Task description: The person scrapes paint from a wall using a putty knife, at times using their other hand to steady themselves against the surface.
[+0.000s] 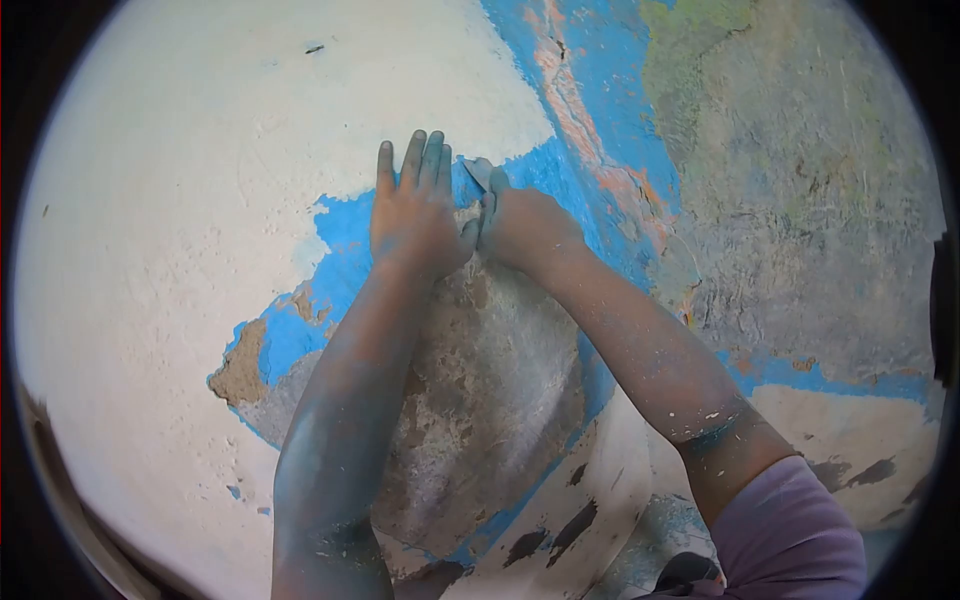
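My left hand (415, 220) lies flat against the wall with its fingers stretched out, its thumb close to my right hand. My right hand (525, 225) is closed around a scraper (477, 172). Only its thin metal blade shows, angled up and to the left over the blue paint; the handle is hidden in my fist. Around both hands is a patch of blue paint (350, 250), bordered above by whitish paint (250, 150). Bare grey plaster (490, 350) shows below, between my forearms. Dust coats both hands and forearms.
To the right, a cracked strip of orange-pink plaster (580, 115) runs down a corner beside a rough grey-green wall surface (810, 200). A ragged brown patch (240, 365) lies at the left. White paint with dark chipped spots (570, 530) lies lower down.
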The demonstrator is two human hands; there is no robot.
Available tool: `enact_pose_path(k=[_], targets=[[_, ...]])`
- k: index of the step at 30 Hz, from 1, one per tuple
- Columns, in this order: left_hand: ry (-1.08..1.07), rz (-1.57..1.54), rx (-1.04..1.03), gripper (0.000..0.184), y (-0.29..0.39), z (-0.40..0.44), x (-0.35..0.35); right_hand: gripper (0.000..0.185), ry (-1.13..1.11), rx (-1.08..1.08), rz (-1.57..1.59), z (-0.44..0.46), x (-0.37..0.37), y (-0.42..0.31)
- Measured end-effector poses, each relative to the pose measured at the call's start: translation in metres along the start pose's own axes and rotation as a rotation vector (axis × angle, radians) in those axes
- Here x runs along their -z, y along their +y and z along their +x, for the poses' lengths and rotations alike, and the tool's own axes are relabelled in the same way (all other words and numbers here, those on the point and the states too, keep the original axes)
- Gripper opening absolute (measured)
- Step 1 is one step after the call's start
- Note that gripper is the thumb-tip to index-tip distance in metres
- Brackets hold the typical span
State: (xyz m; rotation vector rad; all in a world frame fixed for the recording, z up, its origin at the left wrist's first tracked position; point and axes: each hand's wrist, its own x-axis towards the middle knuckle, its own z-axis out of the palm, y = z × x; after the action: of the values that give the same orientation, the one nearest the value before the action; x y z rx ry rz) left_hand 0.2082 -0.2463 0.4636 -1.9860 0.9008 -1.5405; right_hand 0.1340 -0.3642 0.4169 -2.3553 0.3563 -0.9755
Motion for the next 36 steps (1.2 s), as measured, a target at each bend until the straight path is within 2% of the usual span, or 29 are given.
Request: enact_pose_path(k=[4,11,14,16,20,22,28,36], targets=[[0.007,-0.027,-0.002,0.086,0.002,-0.003,-0.001,0.044,0.077,0.034,-0.056,-0.009,-0.015,0.011],[0.052,-0.031,-0.051,0.085,-0.001,-0.001,-0.003,0.047,0.054,0.077,0.020,0.014,0.001,0.017],[0.052,-0.021,-0.078,0.084,0.001,0.001,-0.004,0.051,0.010,0.164,-0.073,0.007,-0.002,0.038],[0.060,-0.033,-0.083,0.085,0.002,0.002,-0.004,0.056,-0.176,0.125,-0.166,0.000,0.004,0.043],[0.055,-0.036,-0.096,0.084,0.003,0.005,-0.004,0.061,-0.119,0.160,-0.138,0.011,0.003,0.042],[0.058,-0.057,-0.096,0.084,0.005,0.005,-0.002,0.065,0.011,0.223,-0.083,0.025,0.000,0.046],[0.047,-0.090,-0.104,0.083,0.014,0.003,-0.007,0.065,-0.148,0.146,-0.112,0.007,0.007,0.056],[0.019,-0.094,-0.099,0.081,0.020,0.001,-0.009,0.064,-0.082,0.187,-0.134,0.009,-0.002,0.066]])
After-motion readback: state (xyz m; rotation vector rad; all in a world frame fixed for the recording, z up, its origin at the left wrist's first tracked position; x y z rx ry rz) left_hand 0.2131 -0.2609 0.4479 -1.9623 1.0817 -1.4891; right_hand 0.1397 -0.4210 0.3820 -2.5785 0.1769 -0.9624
